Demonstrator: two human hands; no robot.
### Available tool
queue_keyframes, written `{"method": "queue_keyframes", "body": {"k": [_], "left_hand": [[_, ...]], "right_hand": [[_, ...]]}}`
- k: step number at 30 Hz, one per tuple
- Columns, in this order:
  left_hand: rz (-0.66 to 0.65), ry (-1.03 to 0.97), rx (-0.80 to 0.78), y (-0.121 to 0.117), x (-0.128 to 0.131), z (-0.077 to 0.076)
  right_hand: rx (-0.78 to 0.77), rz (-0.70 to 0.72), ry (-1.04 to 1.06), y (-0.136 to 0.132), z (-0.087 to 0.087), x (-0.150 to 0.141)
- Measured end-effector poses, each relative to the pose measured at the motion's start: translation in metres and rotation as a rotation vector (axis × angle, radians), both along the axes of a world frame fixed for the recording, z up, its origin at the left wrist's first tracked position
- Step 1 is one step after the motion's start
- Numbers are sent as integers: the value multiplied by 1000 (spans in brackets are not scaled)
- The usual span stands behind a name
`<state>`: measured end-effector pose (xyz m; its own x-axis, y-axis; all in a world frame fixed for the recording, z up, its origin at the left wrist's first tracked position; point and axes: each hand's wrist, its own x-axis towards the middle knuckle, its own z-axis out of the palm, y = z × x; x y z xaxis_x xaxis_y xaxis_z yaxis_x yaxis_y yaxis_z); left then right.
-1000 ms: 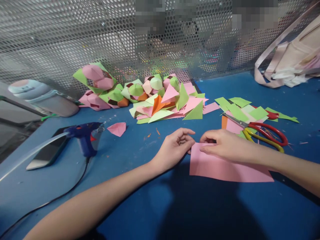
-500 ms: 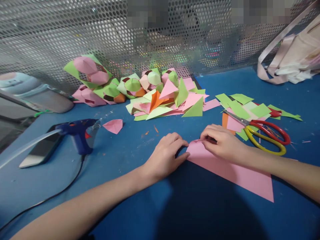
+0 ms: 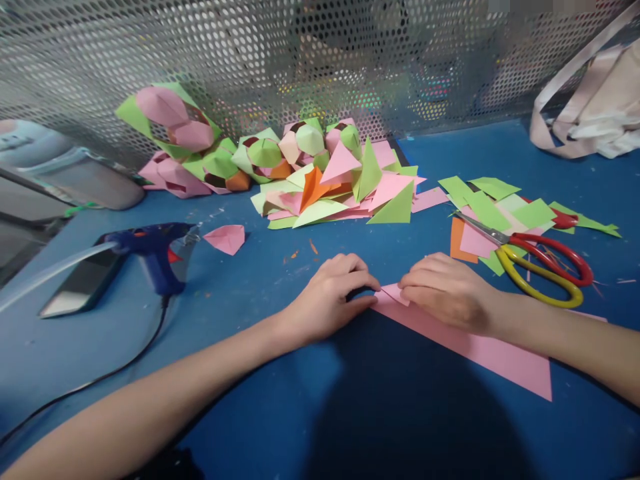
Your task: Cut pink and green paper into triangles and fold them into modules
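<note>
My left fingers [image 3: 364, 280] curve at the narrow left end of the pink sheet [image 3: 520, 371], forefinger above and thumb below, their tips close, with a gap further back; whether they pinch the paper I can't tell. My right fingers [image 3: 421, 279] are bunched together over a small turned-over flap [image 3: 399, 295], but the right thumb is hidden, so I can't tell if they clamp it or only press.

The sheet lies nearer me than the scissors [image 3: 499, 237] and to their left, running rightward beneath my right forearm. I'd judge the step in hand as laying over and creasing that end. The next move, I think, calls for a steady left hold and even pressure along the crease, so that the flap doesn't slip.

The scissors rest against cut paper scraps [image 3: 484, 212]. Left of them and farther off sits a loose paper heap [image 3: 345, 190]; well left is the glue gun [image 3: 159, 257].
</note>
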<state>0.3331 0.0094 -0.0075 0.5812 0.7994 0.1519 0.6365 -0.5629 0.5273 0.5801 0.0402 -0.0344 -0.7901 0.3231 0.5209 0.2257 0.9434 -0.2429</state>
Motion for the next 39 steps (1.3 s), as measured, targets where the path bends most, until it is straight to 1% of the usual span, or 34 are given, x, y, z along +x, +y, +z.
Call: {"method": "queue_keyframes", "body": {"k": [3, 6, 9, 12, 14, 18, 20, 24, 30, 39], "left_hand": [[-20, -4, -62, 3, -2, 4], [-28, -12, -101, 4, -4, 6], [-41, -14, -122, 3, -5, 6], [-49, -22, -116, 2, -5, 6], [-59, -23, -104, 2, -6, 6], [-88, -2, -91, 3, -7, 4], [-95, 7, -90, 4, -7, 4], [-108, 17, -105, 5, -7, 5], [-108, 16, -111, 4, -8, 6], [-104, 31, -126, 4, -8, 7]], "right_hand": [[41, 21, -19, -4, 3, 2], [-30, 12, 11, -5, 4, 2], [-113, 23, 34, -5, 0, 4], [-145, 52, 21, -5, -1, 8], [-103, 75, -3, -6, 1, 10], [95, 133, -98, -7, 6, 14], [147, 149, -140, -7, 8, 16], [147, 153, -180, -8, 8, 17], [204, 127, -199, -10, 7, 17], [256, 133, -234, -13, 8, 16]]}}
